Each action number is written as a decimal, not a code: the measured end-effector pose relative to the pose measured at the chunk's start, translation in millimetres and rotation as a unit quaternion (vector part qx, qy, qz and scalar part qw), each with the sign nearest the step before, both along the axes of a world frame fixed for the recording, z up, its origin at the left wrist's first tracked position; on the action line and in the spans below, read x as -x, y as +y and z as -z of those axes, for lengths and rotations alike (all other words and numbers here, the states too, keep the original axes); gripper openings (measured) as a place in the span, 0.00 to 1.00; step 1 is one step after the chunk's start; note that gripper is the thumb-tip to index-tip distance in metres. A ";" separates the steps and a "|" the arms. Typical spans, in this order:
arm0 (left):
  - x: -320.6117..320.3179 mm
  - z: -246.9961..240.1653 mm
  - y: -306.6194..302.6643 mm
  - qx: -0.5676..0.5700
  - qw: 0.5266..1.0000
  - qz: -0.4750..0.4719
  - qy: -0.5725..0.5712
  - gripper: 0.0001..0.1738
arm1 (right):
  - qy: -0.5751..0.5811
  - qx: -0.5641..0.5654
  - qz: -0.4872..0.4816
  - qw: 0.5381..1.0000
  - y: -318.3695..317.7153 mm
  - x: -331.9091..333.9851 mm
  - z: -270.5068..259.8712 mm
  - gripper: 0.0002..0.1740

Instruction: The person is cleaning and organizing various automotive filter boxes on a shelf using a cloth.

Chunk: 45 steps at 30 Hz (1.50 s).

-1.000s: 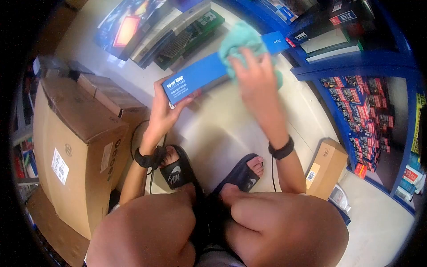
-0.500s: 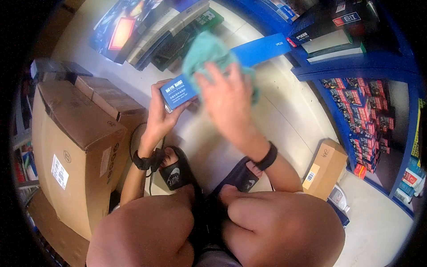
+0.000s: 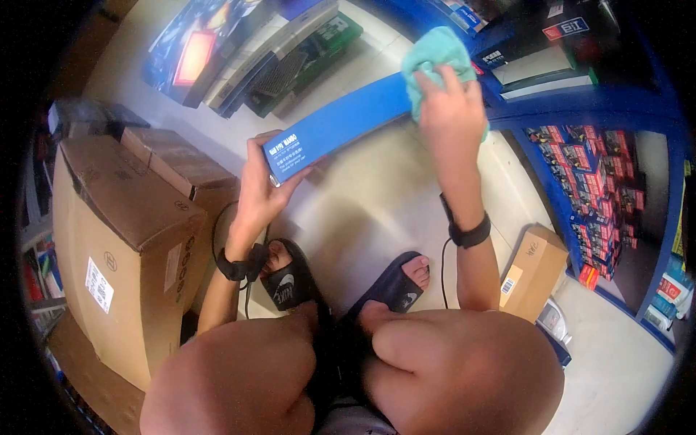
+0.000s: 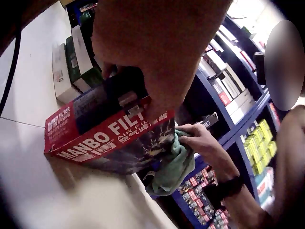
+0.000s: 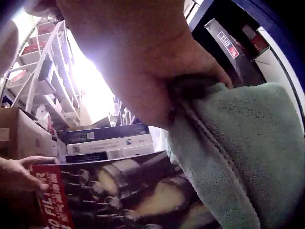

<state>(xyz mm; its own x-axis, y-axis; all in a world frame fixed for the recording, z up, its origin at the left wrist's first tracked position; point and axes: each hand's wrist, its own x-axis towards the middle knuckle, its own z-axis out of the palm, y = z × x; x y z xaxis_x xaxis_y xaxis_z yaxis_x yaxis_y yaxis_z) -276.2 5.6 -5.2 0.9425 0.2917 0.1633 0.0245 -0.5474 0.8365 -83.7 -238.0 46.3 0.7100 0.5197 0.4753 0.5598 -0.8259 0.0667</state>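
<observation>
A long air filter box (image 3: 348, 116) is held tilted above the floor, its narrow blue side facing up. My left hand (image 3: 259, 187) grips its left end, with the thumb along the near side. At the opposite end, my right hand (image 3: 453, 119) holds a bunched mint-green cloth (image 3: 437, 54) against the box, covering that end in the head view. In the left wrist view, the red and dark printed face of the box (image 4: 107, 145) shows "MANBO FILTER", and the cloth (image 4: 174, 171) hangs down at its far end. The right wrist view shows the cloth (image 5: 252, 138) draping below the fingers.
Cardboard cartons (image 3: 123, 239) stand on the left. Several flat boxes (image 3: 279, 69) lean together on the floor ahead. A blue shelf (image 3: 587, 109) with small red-and-blue packs (image 3: 587, 181) lines the right. A small carton (image 3: 534, 270) lies near the right knee.
My right hand swept the cloth leftward along the box toward my left hand, then back to the far right end. My left hand keeps its grip at the left end.
</observation>
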 end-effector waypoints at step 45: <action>11.0 26.1 15.9 0.692 0.667 -0.068 0.266 0.33 | 0.034 -0.112 0.091 0.989 -63.6 1.5 15.3 0.25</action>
